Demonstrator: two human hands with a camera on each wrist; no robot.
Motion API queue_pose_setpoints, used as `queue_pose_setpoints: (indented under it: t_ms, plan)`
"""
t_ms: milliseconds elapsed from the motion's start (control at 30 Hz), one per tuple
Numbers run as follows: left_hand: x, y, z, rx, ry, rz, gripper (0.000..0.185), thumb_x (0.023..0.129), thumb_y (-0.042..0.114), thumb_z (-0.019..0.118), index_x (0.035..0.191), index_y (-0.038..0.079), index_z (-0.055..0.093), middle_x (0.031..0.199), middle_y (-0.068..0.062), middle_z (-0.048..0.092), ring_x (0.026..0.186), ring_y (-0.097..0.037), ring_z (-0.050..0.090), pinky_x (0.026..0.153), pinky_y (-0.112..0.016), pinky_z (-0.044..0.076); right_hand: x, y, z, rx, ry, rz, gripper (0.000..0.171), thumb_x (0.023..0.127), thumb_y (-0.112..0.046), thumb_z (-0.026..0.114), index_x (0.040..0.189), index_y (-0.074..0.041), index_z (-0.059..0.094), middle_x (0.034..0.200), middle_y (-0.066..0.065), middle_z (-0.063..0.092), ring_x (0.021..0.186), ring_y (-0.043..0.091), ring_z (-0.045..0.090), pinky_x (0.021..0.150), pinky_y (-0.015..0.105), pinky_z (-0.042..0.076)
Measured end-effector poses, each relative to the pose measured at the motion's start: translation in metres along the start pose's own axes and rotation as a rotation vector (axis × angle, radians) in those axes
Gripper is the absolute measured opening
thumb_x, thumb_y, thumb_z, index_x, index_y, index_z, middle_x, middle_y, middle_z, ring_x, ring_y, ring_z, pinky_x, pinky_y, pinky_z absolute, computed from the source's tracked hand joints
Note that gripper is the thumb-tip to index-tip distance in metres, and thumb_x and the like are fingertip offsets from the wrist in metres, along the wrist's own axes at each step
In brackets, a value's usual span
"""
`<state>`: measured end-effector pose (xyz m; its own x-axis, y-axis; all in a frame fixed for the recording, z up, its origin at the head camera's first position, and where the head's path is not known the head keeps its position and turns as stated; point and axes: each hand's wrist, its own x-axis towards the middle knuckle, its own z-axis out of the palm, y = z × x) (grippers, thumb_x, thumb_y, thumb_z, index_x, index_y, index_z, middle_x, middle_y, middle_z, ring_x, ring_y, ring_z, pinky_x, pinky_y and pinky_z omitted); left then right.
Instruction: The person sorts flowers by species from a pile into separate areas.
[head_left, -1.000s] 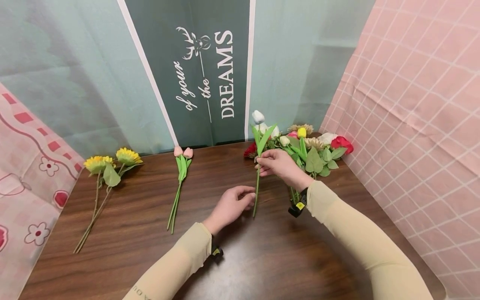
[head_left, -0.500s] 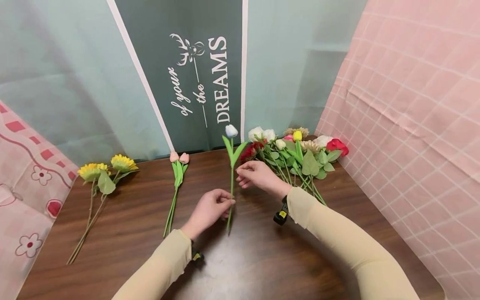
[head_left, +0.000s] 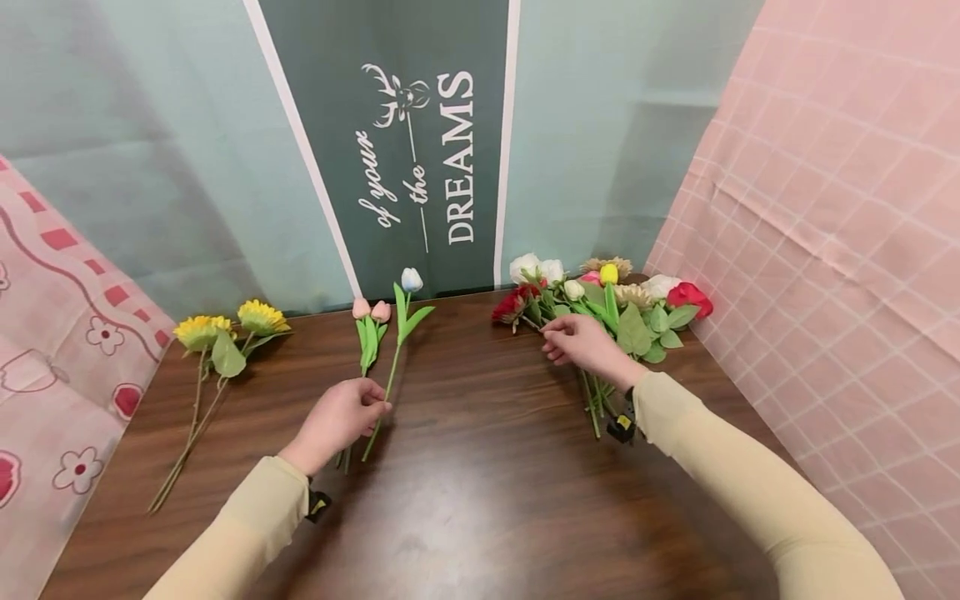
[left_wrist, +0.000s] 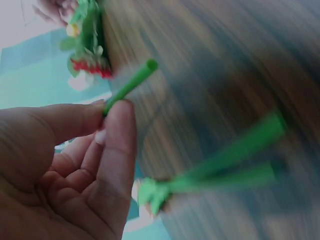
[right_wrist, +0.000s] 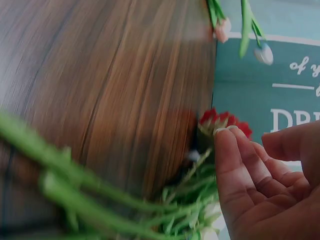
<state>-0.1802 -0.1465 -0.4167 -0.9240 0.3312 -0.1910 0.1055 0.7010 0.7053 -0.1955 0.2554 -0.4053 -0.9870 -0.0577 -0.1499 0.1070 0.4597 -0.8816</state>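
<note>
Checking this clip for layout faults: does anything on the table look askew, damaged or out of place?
Nothing stands out. The sunflowers and pink tulips lie in separate groups on the table, and the mixed bunch sits at the far right. The white tulip is off the table only because the left hand pinches its stem.

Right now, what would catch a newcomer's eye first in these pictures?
Probably the left hand pinching a white tulip by its stem, right beside two pink tulips. At the table's far right corner, the right hand rests on a mixed bunch of flowers; two sunflowers lie far left.
</note>
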Motion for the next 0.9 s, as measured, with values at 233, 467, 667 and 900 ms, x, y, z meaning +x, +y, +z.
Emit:
queue_pose_setpoints:
  t_ms: [233,467,667,900]
  plan:
    - [-0.004,-0.023,-0.015,0.234,0.108,0.066,0.011,0.093,0.012,0.073,0.096,0.002,0.073,0.09,-0.005,0.072,0.071,-0.016,0.06,0.065,-0.037,0.052,-0.002,0.007,-0.016,-0.078,0.039,-0.023,0.034,0.106,-0.013,0.054,0.128,0.012,0.059,0.105,0.029,0.069,0.096,0.045,0.068,0.077,0.043,0.062]
    - [-0.008,-0.04,-0.008,0.264,0.122,0.068,0.015,0.09,0.011,0.077,0.099,0.002,0.069,0.086,-0.004,0.069,0.072,-0.016,0.059,0.068,-0.039,0.052,-0.003,0.012,-0.006,-0.105,0.016,-0.01,0.031,0.107,-0.015,0.054,0.125,0.008,0.062,0.103,0.025,0.07,0.092,0.037,0.07,0.08,0.048,0.061]
    - [-0.006,-0.038,-0.004,0.287,0.122,0.06,0.016,0.09,0.011,0.077,0.097,0.005,0.063,0.079,-0.002,0.062,0.069,-0.017,0.056,0.065,-0.039,0.05,-0.003,0.013,-0.005,-0.118,0.003,-0.008,0.034,0.107,-0.016,0.053,0.127,0.01,0.06,0.104,0.025,0.07,0.091,0.034,0.071,0.079,0.046,0.061]
    - [-0.004,-0.036,-0.004,0.319,0.115,0.052,0.013,0.092,0.014,0.075,0.089,0.009,0.063,0.078,-0.001,0.062,0.066,-0.017,0.053,0.062,-0.035,0.046,-0.002,0.017,-0.007,-0.132,-0.001,0.004,0.034,0.108,-0.016,0.052,0.127,0.011,0.059,0.104,0.026,0.07,0.093,0.039,0.07,0.081,0.05,0.061]
